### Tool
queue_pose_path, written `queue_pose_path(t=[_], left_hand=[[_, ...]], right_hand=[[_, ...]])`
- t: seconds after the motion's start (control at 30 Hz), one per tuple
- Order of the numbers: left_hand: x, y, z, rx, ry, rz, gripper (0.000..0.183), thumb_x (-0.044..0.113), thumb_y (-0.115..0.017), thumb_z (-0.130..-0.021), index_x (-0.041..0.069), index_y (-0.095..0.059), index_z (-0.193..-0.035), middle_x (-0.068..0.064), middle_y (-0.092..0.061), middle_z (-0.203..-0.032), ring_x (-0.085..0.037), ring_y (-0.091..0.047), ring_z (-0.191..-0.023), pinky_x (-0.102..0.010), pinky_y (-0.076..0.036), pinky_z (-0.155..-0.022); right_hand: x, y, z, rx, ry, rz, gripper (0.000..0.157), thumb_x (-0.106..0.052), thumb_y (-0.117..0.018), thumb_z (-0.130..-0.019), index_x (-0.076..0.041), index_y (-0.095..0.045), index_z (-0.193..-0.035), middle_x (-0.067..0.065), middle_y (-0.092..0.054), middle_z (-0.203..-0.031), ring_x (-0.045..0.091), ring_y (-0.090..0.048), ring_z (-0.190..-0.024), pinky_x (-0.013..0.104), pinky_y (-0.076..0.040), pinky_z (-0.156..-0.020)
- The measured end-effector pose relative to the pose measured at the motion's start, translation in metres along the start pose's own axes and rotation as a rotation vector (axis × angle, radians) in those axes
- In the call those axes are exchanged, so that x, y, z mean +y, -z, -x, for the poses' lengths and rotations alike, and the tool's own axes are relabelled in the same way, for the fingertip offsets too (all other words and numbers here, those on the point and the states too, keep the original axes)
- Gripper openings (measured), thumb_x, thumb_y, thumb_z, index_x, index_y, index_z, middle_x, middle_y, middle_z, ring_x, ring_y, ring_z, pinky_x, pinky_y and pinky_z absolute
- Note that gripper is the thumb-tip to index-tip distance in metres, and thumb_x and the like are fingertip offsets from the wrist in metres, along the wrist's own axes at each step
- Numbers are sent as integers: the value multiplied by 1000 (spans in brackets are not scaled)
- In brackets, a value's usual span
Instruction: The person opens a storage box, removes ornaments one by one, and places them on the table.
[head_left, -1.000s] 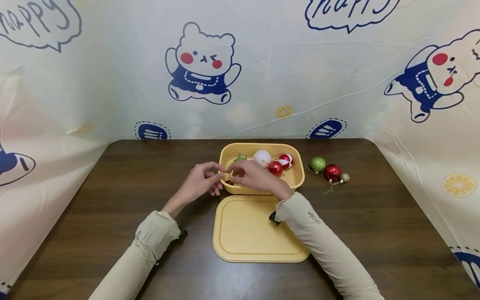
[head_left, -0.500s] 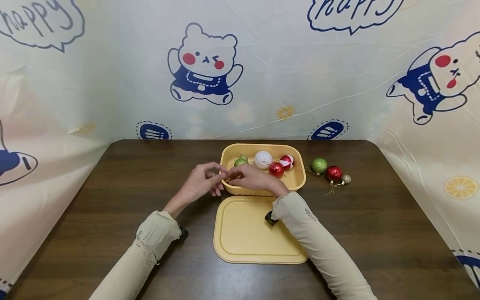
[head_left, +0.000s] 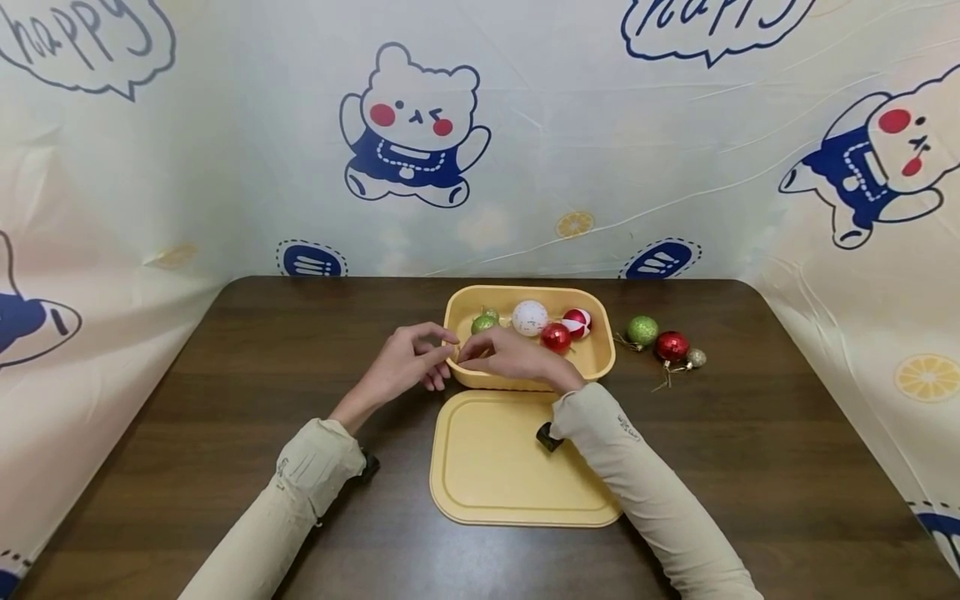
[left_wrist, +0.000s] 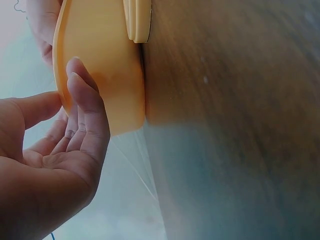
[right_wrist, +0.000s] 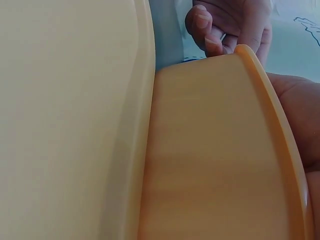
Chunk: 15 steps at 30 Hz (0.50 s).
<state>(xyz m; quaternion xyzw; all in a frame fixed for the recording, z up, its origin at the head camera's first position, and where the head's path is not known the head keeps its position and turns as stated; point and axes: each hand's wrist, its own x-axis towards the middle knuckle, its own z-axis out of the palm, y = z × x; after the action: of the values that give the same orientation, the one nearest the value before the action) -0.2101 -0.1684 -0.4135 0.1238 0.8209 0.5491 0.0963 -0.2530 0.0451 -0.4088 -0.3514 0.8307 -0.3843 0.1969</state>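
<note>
A yellow plastic box [head_left: 604, 350] stands towards the back of the table with several Christmas baubles in it: a white one [head_left: 529, 317], a red one [head_left: 556, 337], a red-and-white one [head_left: 577, 322] and green ones [head_left: 484, 323]. At its front left corner my left hand [head_left: 408, 360] pinches the rim, thumb and fingers on either side of it in the left wrist view. My right hand [head_left: 513, 354] reaches over the front rim into the box's left part. Its fingertips are down inside, and the box wall [right_wrist: 215, 150] hides them in the right wrist view; I cannot tell what they hold.
The flat yellow lid [head_left: 517, 462] lies on the table [head_left: 360, 542] just in front of the box, under my right forearm. Right of the box lie a green bauble [head_left: 642, 331], a red bauble [head_left: 672, 345] and a small gold one [head_left: 696, 357]. A printed cloth [head_left: 525, 167] hangs behind.
My right hand has dipped lower into the box's left corner, covering the small dark red thing seen there a second ago. The left hand stays at the rim.
</note>
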Motion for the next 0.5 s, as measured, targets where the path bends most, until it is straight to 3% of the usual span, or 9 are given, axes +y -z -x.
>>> queue_pose_path(t=[0.3, 0.5], left_hand=[[0, 0, 0, 0, -7, 3, 22, 16, -61, -101, 3, -64, -118, -26, -68, -77, -33, -67, -59, -42, -59, -56], [1, -1, 0, 4, -7, -1, 21, 15, -60, -101, 3, -64, -118, -26, -68, -77, -33, -67, -59, -40, -59, -54]], right_hand=[[1, -3, 1, 92, 37, -18, 6, -3, -72, -90, 0, -70, -95, 6, -70, -90, 14, -68, -84, 24, -56, -79], [0, -2, 1, 78, 26, -4, 9, -1, -70, -91, 0, -71, -100, 8, -72, -95, 16, -69, -88, 25, -55, -82]])
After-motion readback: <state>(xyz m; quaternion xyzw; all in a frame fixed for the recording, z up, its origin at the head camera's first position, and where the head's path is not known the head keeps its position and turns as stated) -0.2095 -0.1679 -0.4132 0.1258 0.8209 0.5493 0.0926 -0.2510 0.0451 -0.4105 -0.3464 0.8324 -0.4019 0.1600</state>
